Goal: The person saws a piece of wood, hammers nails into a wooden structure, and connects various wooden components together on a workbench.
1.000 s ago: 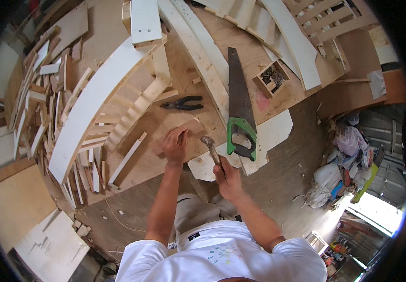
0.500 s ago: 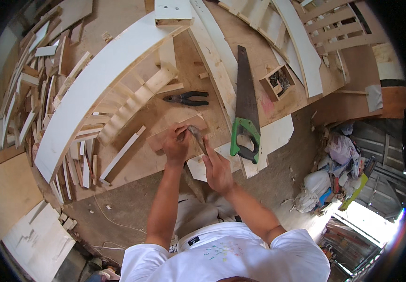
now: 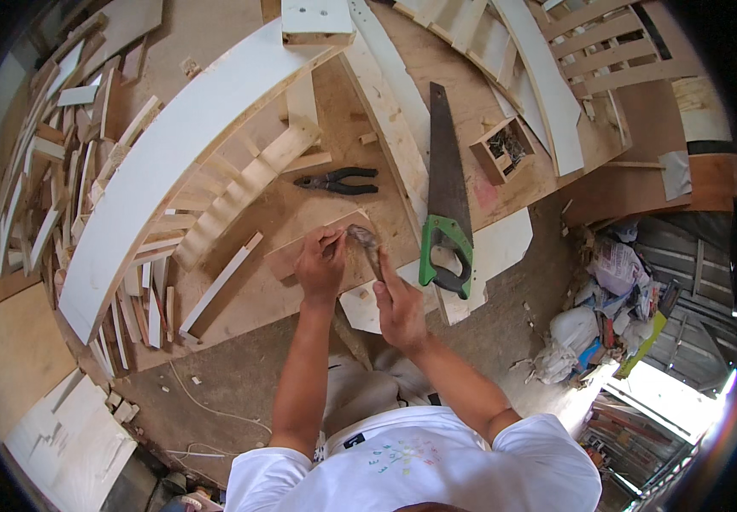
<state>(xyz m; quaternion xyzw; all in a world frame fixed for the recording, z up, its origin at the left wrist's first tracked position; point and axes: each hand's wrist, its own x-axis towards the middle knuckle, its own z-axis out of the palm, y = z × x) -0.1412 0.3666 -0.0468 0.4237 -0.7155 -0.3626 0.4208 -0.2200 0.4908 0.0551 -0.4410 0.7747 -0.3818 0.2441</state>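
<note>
My right hand (image 3: 401, 311) is wrapped round the handle of a hammer (image 3: 370, 247). Its metal head is just right of the fingertips of my left hand (image 3: 320, 269). Those fingers are pinched together above a flat wooden block (image 3: 287, 258) on the worktable. Whatever they hold is too small or hidden to make out. Behind my hands lies a pair of black-handled pliers (image 3: 336, 181), jaws to the left. To the right of my right hand, a handsaw (image 3: 448, 171) with a green and black handle rests across a white-faced board.
A curved white-topped wooden frame (image 3: 168, 154) arches across the left of the worktable (image 3: 257, 205), with a pile of wood offcuts (image 3: 69, 171) beyond it. A small wooden box of nails (image 3: 503, 152) stands right of the saw. Bags (image 3: 577, 333) are heaped on the floor at right.
The hammer head has shifted slightly right, away from my left fingertips. My left hand has hardly moved and stays pinched over the block.
</note>
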